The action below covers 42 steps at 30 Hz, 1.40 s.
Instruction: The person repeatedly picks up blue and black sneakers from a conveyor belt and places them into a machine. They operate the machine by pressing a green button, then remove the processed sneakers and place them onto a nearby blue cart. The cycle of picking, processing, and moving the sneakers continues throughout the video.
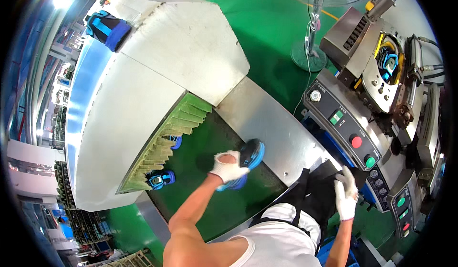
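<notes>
My left hand (230, 167), in a white glove with a hole that bares skin, is closed on a black and blue shoe (253, 153) over the green conveyor belt (205, 209). A second blue shoe (234, 183) shows partly under that hand; whether it is held too cannot be made out. My right hand (346, 194), also gloved in white, hangs beside my thigh near the control panel (343, 119), its fingers apart and nothing in them. Two more blue shoes, one black and blue (161, 179) and one mostly hidden (176, 142), sit by the green strip curtain (157, 152).
A large white machine housing (143, 85) rises on the left with a shoe (107, 30) on top. At right, a press machine (377, 81) holds a blue shoe (389, 62) in its yellow-edged opening. A fan stand (310, 54) stands on the green floor, its cable trailing down.
</notes>
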Available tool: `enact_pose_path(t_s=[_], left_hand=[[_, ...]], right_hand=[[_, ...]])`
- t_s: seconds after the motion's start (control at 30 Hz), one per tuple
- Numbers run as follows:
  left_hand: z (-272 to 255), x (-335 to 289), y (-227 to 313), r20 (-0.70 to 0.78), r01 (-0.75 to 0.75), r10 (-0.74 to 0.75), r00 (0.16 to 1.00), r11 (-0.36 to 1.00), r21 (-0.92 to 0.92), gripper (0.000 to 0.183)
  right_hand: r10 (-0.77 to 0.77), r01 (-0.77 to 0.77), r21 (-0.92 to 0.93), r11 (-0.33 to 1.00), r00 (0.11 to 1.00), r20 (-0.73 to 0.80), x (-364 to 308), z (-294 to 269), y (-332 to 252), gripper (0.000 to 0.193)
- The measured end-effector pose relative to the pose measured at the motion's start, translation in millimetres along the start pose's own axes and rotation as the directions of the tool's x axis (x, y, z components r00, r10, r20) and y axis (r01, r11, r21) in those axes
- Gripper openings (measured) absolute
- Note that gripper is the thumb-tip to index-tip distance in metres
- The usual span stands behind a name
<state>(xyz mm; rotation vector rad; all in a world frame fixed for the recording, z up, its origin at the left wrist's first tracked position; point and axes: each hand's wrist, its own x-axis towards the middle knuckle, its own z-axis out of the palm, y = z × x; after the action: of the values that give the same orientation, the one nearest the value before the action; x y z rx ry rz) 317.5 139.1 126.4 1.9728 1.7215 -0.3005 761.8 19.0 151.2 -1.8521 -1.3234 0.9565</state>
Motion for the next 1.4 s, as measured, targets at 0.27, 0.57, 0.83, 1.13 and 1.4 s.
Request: enact_pose_path(t_s=[0.27, 0.57, 0.83, 1.13, 1.4], left_hand=[[-110.8, 5.3, 164.6, 0.028, -0.546, 0.719, 0.694, 0.552, -0.630, 0.087], [-181.0, 111.9, 329.9, -0.028, -0.934, 0.975, 0.222, 0.204, -0.294, 0.068], [-206.7, 275.4, 515.8, -0.389, -0.743, 0.765, 0.514, 0.623, 0.244, 0.094], [-178.4, 364.7, 604.6, -0.402, -0.475, 0.594, 0.697, 0.802, 0.361, 0.077], [-264.8, 295.6, 533.3, -0.646, -0.749, 0.644, 0.410, 0.641, 0.164, 0.067]], right_hand=[[0.315, -0.496, 0.430, 0.755, 0.848, 0.426, 35.0, 68.6, 28.3, 0.045], [0.055, -0.398, 0.915, -0.064, 0.914, 0.401, -14.3, -11.5, -1.3, 0.067], [0.091, -0.002, 0.975, -0.223, 0.996, 0.023, -82.3, -65.3, 47.9, 0.080], [0.366, 0.050, 0.960, -0.276, 0.929, 0.057, -149.6, -56.7, 61.6, 0.076], [0.627, 0.357, 0.915, -0.191, 0.761, -0.166, -144.8, -64.0, 37.3, 0.073]])
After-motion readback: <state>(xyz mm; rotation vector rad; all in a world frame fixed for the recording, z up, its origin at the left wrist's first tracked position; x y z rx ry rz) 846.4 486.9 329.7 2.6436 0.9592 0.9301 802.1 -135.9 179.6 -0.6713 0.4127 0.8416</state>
